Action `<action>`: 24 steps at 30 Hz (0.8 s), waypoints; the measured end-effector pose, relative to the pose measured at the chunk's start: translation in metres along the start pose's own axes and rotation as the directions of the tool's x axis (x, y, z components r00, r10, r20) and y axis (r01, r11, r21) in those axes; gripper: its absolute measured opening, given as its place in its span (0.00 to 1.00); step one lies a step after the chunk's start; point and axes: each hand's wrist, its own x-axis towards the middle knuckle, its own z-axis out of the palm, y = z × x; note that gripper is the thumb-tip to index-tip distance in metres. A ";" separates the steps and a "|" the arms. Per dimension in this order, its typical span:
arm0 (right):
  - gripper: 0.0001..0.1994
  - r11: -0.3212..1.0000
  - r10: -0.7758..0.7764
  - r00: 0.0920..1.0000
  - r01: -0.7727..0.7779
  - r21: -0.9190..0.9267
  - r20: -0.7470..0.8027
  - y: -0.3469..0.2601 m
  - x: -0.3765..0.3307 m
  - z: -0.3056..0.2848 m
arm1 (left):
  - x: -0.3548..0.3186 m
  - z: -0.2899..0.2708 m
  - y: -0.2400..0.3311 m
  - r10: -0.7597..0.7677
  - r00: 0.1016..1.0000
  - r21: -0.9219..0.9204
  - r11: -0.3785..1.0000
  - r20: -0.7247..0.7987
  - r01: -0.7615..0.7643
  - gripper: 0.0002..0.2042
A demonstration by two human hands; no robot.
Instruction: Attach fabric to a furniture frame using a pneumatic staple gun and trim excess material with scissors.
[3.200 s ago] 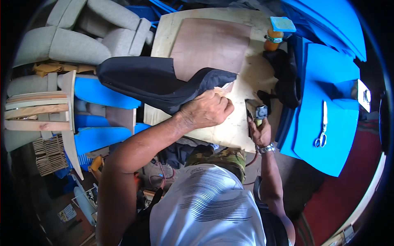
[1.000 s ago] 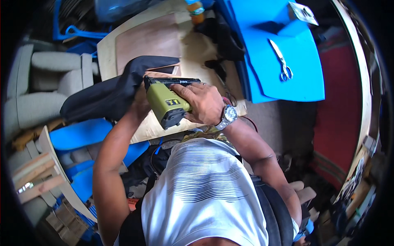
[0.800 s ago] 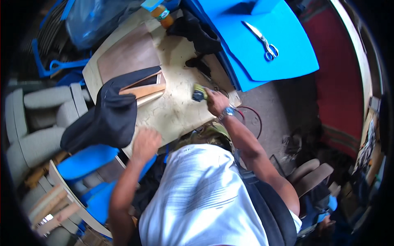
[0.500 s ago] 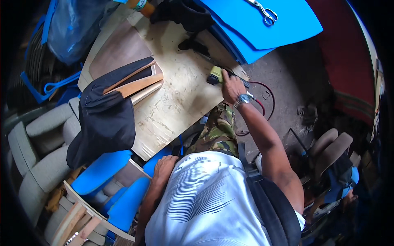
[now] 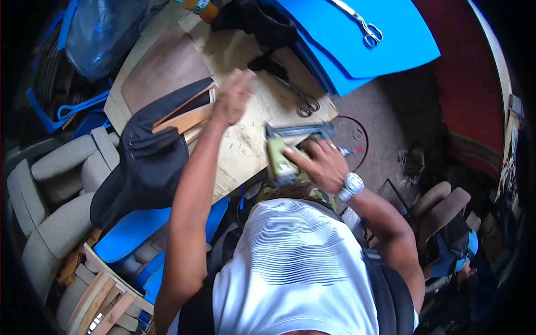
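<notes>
My right hand (image 5: 326, 167), with a watch on its wrist, is closed round a green and black staple gun (image 5: 277, 158) near the table's front edge. A red air hose (image 5: 365, 146) loops beside it. Stretched out over the wooden table (image 5: 240, 148), my left hand (image 5: 234, 97) is blurred, its fingers extended and nothing visible in them. Just left of it lies a wooden frame (image 5: 187, 120) partly covered with black fabric (image 5: 153, 156), which hangs over the table's left edge.
Scissors (image 5: 306, 105) lie on the table beyond the staple gun. Another pair (image 5: 369, 36) rests on blue foam sheets (image 5: 385, 39) at the far right. Black cloth (image 5: 257, 25) and an orange bottle (image 5: 204, 10) are at the back. Grey cushioned pieces (image 5: 61, 223) crowd the left; a person (image 5: 460, 251) is at right.
My right hand has lifted the staple gun off the table and brought it nearer, turning it. My left hand has swung up from beside my body to above the table. The scissors are now uncovered.
</notes>
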 end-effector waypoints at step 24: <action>0.27 0.880 0.339 0.941 -0.324 0.348 0.019 0.071 0.214 0.197 | -0.228 0.017 0.151 -0.770 0.604 -0.562 0.411 0.207 0.717 0.14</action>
